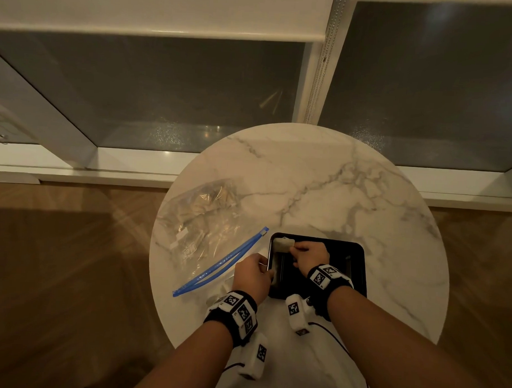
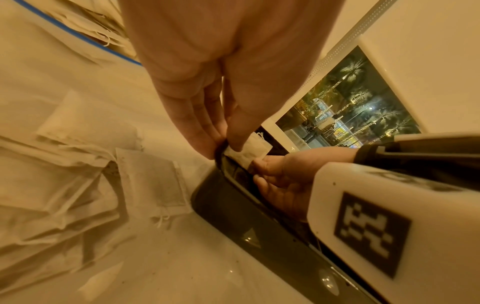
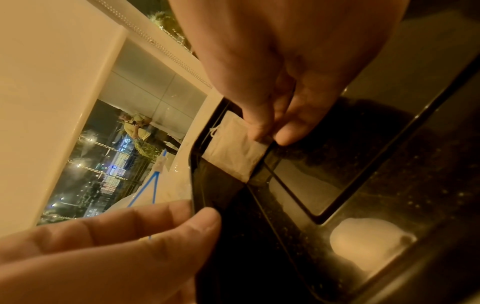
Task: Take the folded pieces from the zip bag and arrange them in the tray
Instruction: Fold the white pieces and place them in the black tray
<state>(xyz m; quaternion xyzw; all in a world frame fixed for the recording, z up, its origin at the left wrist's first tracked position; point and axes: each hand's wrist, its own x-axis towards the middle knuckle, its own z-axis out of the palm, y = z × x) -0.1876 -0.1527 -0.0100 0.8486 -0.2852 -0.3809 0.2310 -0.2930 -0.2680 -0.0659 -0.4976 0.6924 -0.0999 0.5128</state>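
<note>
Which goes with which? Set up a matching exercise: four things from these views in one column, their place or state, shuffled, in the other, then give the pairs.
Things:
1. folded piece
2. zip bag
3. left hand
4. tray

Places or states:
A. lies on the marble table, left of the tray, blue zip strip towards the person
B. black, near the table's front edge
C. pinched by the right hand at the tray's far left corner
D. holds the tray's left rim

Pairs: 1-C, 2-A, 3-D, 4-B

On the table, the zip bag lies left of the tray.
</note>
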